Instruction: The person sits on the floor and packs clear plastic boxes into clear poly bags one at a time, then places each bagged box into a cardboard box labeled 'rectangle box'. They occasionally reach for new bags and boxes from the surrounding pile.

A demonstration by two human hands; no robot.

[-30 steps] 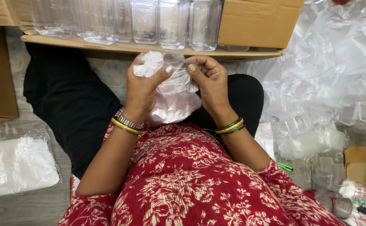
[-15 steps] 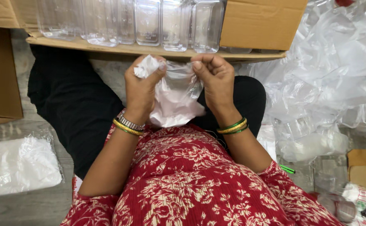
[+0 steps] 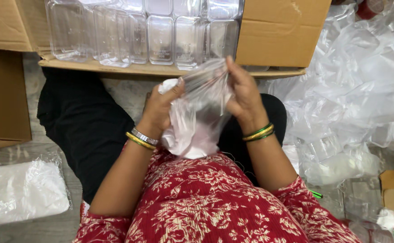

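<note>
**A:** Where does the work sit right now?

**B:** In the lap, above the black trousers [image 3: 84, 130] and the red floral top [image 3: 215, 202]. The left hand [image 3: 161, 108] is closed around a crumpled white tissue-like wad [image 3: 167, 85], which sits at the mouth of a thin clear plastic bag [image 3: 197, 117]. The right hand [image 3: 242, 96] pinches the bag's upper edge, fingers together on the film.

**B:** The bag hangs between both hands, just in front of the open brown cardboard box [image 3: 278, 36] that holds rows of clear rectangular plastic containers [image 3: 161, 36].

**A:** How would you handle this well?

**B:** I'd say keep the right-hand pinch high and taut so the mouth stays open, and let the left hand feed the wad in rather than bunching the film. Thin film like this probably clings and tears easily, so gentle tension seems wiser than a hard pull.

**A:** Anything nearby to mind?

**B:** A heap of loose clear plastic wrapping [image 3: 359, 81] lies to the right, and a flat clear packet of white sheets [image 3: 21, 193] on the floor to the left; both are well apart from the hands.
</note>
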